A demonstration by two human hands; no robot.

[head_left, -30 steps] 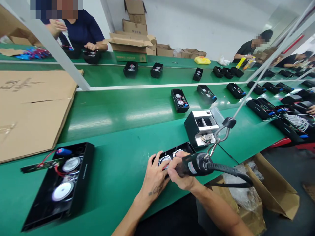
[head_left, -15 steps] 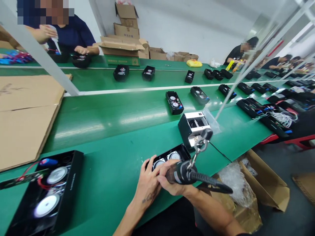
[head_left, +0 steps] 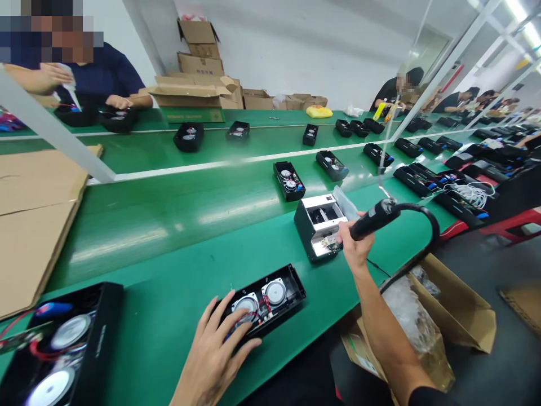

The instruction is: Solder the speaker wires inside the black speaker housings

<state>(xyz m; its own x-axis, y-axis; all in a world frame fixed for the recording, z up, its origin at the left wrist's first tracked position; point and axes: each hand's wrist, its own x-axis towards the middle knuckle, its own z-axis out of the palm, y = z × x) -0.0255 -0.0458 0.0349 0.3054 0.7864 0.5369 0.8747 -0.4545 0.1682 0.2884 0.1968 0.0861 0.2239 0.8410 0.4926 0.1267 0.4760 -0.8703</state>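
Note:
My left hand [head_left: 220, 338] rests with spread fingers on the left end of an open black speaker housing [head_left: 296, 290], which holds two round silver speakers and red wires. My right hand [head_left: 357, 242] is wrapped round a black electric screwdriver [head_left: 374, 219] that hangs from a hook, its cable curving down to the right. The tool's front end is at the front of a black and silver box-shaped machine [head_left: 308, 234]. Another open housing [head_left: 107, 332], with speakers and a blue part, lies at the near left.
More black housings [head_left: 289, 181] lie on the green belt beyond. Flat cardboard [head_left: 38, 220] is at the left, a slanted white post [head_left: 59, 121] beside it. Open cartons [head_left: 456, 316] stand at the lower right. Co-workers sit across the line.
My right hand has moved the screwdriver from the housing up and right to the machine. My left hand has opened its fingers over the housing. The view has shifted slightly.

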